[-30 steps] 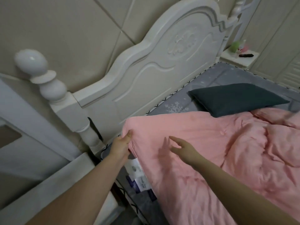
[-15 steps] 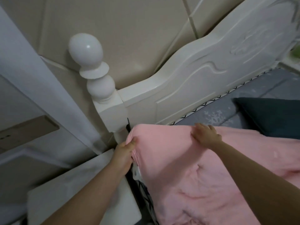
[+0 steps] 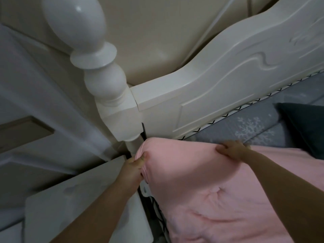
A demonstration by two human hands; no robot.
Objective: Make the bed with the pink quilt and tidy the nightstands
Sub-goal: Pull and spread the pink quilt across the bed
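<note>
1. Left hand [image 3: 134, 168] pinches the corner of the pink quilt [image 3: 201, 181], thumb on top, fingers curled under the edge.
2. Right hand [image 3: 231, 150] grips the quilt's top edge, fingers curled over the fold, well to the right of the left hand.
3. Quilt stretches between both hands & drapes down toward the person, over the grey sheet [image 3: 245, 127].
4. Bedpost [image 3: 107, 81] & white headboard [image 3: 219, 81] just beyond the left hand.
5. White nightstand [image 3: 70, 199] under the left forearm.
6. Dark pillow [image 3: 305, 127] just right of the right hand, on the sheet.
</note>
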